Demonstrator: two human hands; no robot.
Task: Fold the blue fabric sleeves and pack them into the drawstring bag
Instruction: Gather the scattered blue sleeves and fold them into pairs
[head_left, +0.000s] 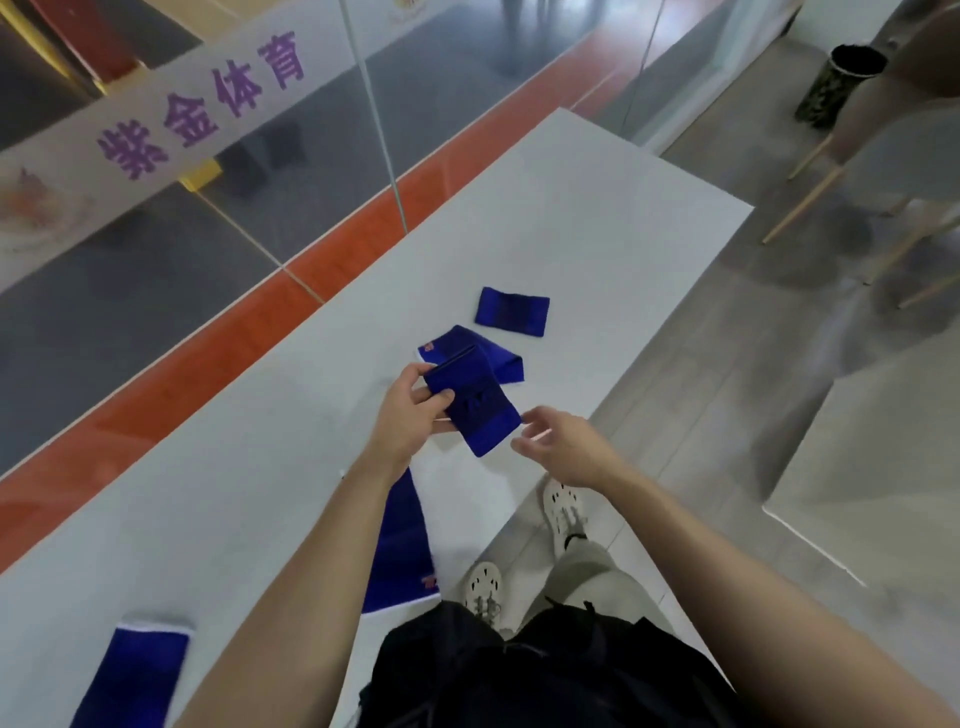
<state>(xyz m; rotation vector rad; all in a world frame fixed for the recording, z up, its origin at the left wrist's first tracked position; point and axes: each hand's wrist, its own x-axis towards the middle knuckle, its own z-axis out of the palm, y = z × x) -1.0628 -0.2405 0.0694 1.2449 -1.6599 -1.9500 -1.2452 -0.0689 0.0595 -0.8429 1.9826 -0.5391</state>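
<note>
My left hand (410, 415) grips a folded blue fabric sleeve (480, 415) above the white table (234, 493). Just right of it, my right hand (558, 441) hovers with its fingers apart, almost touching the sleeve's edge and holding nothing. Behind the held sleeve, another blue sleeve (501, 364) with a red logo lies crumpled on the table. A small folded blue sleeve (511, 312) lies farther back. A long flat blue sleeve (400, 551) lies under my left forearm near the table edge. One more blue sleeve (137, 675) is at the bottom left. I see no drawstring bag.
A glass wall with a purple-lettered banner (202, 104) runs along the table's far side. The table's right edge drops to a tiled floor where my shoes (563, 512) stand. Chair legs (810, 197) and a camouflage-patterned bin (836, 83) stand at the upper right.
</note>
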